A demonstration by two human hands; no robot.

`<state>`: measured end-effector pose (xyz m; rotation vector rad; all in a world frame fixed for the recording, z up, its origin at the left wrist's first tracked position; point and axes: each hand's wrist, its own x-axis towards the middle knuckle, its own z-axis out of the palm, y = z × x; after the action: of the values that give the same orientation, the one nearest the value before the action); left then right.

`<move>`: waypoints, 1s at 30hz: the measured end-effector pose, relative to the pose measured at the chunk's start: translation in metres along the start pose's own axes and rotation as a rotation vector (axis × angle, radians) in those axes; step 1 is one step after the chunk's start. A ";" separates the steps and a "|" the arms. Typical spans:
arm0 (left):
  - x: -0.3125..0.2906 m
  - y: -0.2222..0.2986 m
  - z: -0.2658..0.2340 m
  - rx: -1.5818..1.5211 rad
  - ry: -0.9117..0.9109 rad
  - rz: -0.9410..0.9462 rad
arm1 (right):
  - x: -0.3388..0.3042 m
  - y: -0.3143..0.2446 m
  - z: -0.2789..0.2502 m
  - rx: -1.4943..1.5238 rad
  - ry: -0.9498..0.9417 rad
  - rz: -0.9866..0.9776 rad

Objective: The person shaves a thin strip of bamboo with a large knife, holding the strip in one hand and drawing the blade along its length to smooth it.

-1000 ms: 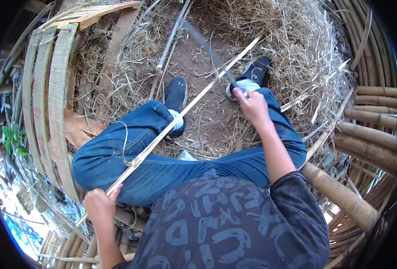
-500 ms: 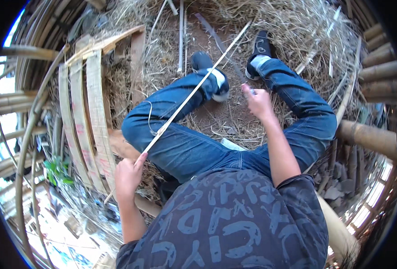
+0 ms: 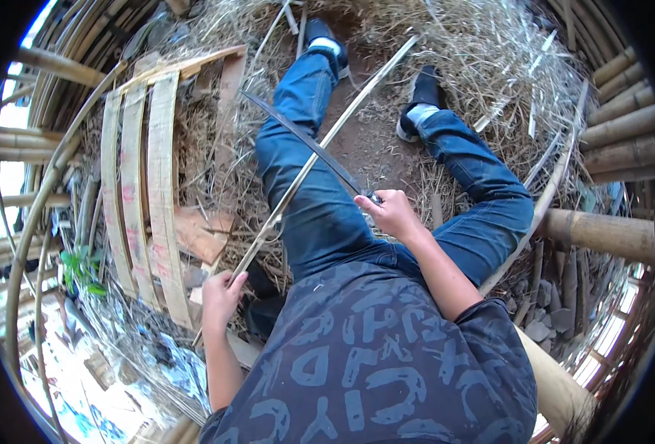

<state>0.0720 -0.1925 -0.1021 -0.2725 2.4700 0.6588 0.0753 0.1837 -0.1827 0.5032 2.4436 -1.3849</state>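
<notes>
I sit on bare brown dirt (image 3: 372, 144) ringed by heaps of dry straw (image 3: 483, 52). To my left a panel of curved wooden slats (image 3: 138, 185) lies on the ground, with flat brown boards (image 3: 201, 233) beside it and a small green plant (image 3: 83, 270) near its lower end. Thick bamboo poles (image 3: 609, 233) are stacked on my right, some grey stones (image 3: 549, 314) below them. Thin bent bamboo strips (image 3: 38, 200) arch along the left, where bright daylight comes in.
</notes>
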 end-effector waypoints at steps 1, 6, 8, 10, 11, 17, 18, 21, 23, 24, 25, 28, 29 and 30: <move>-0.001 0.000 0.007 -0.011 0.003 0.036 | 0.000 0.002 0.004 -0.004 -0.026 -0.006; 0.011 0.008 0.042 -0.140 -0.105 0.227 | 0.012 0.002 0.007 0.040 -0.122 -0.082; 0.013 0.030 0.047 -0.085 -0.031 0.255 | 0.016 0.000 0.002 0.019 -0.133 -0.106; 0.020 0.043 0.051 -0.073 -0.020 0.250 | 0.020 -0.003 -0.001 -0.041 -0.098 -0.160; 0.024 0.050 0.053 -0.052 -0.014 0.247 | 0.024 -0.006 -0.005 -0.043 -0.105 -0.160; 0.062 0.088 0.091 0.050 0.029 0.236 | 0.072 -0.010 -0.025 -0.147 -0.091 -0.111; 0.070 0.084 0.101 0.058 0.061 0.264 | 0.077 -0.012 -0.028 -0.148 -0.132 -0.057; 0.084 0.091 0.108 0.081 0.070 0.260 | 0.099 -0.010 -0.031 -0.182 -0.096 -0.081; 0.091 0.093 0.104 0.044 0.031 0.260 | 0.113 -0.005 -0.030 -0.230 -0.116 -0.084; 0.093 0.095 0.102 0.071 0.005 0.245 | 0.118 -0.003 -0.029 -0.322 -0.095 -0.112; 0.097 0.095 0.100 0.072 -0.002 0.236 | 0.122 -0.001 -0.028 -0.414 -0.074 -0.141; 0.108 0.093 0.099 0.079 -0.052 0.235 | 0.145 0.017 -0.035 -0.487 -0.146 -0.112; 0.108 0.096 0.098 0.081 -0.055 0.223 | 0.150 0.019 -0.040 -0.542 -0.090 -0.114; 0.107 0.101 0.098 0.106 -0.036 0.223 | 0.154 0.025 -0.045 -0.518 -0.071 -0.081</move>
<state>-0.0032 -0.0613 -0.1936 0.0557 2.5116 0.6142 -0.0553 0.2592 -0.2430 0.2271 2.6448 -0.7249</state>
